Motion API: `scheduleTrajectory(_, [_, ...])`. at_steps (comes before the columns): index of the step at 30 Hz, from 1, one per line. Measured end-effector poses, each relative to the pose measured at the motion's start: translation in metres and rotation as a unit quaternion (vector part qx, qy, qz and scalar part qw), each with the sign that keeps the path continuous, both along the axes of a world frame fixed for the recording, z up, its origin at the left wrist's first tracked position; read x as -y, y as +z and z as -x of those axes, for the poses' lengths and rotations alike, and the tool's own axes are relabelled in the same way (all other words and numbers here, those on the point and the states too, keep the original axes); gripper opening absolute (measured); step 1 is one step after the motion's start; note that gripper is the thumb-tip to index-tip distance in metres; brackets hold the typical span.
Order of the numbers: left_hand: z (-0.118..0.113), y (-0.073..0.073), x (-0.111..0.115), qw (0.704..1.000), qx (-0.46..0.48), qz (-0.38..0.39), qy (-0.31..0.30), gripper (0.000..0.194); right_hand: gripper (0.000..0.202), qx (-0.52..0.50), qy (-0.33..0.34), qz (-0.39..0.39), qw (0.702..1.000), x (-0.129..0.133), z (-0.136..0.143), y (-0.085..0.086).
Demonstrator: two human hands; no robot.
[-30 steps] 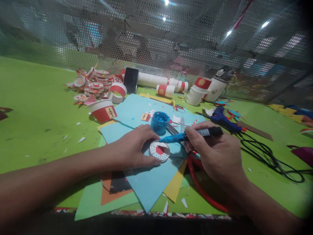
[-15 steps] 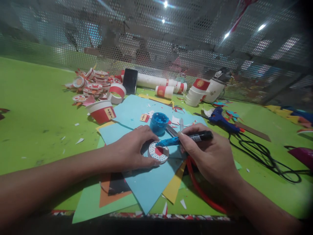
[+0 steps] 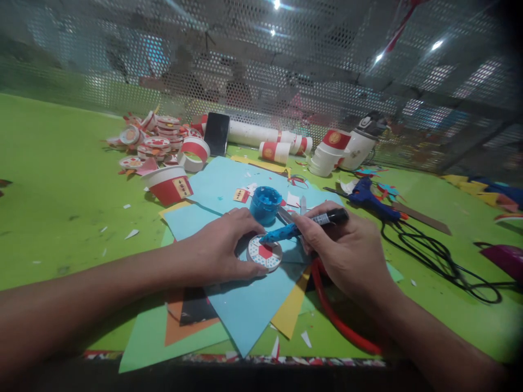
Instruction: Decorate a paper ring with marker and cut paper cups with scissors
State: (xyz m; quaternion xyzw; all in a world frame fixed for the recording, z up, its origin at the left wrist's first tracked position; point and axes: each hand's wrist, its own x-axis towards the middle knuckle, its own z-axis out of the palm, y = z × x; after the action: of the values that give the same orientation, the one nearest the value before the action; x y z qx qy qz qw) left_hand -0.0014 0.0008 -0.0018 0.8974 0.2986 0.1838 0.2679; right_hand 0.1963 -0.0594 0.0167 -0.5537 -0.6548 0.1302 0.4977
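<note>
The open blue paint jar (image 3: 265, 211) serves as the hub of the work, and the decorated disc (image 3: 265, 252) lies just on the person's side of it, over the light-blue paper (image 3: 249, 310). The left hand (image 3: 223, 247) grasps the disc by its edge, thumb on the near side and fingers around the far side, to the near left of the jar; this grip seems meant to steady the disc while leaving its patterned face uncovered. To the near right of the jar, the right hand (image 3: 347, 250) pinches the marker (image 3: 281, 234) much like a pen, presumably for fine control. Its blue-smeared end slants down to the disc's far edge, though whether the tip touches or hovers cannot be told. Paint and disc sit so near each other probably to keep reaches short, and the paper likely shields the green table (image 3: 65, 228) from drips. The scissors' red handle (image 3: 333, 324) curves out to the near right of the jar, partly under the right hand. Beyond and left of the jar lies a pile of discs (image 3: 157, 142), perhaps set there to be out of the way; the glue gun (image 3: 363, 193) rests to its right, well clear of the wet paint
</note>
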Motion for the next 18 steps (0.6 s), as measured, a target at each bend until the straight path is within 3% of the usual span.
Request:
scheduleTrajectory(11, [-0.002,0.002,0.001,1.000,-0.023,0.006,0.020,0.047,0.041,-0.039,-0.043,0.033,0.998,-0.011,-0.001,-0.003])
scheduleTrajectory(18, [-0.002,0.001,0.001,1.000,-0.017,0.011,0.021,0.046,0.042,-0.032,-0.051,0.022,0.998,-0.009,0.000,-0.004])
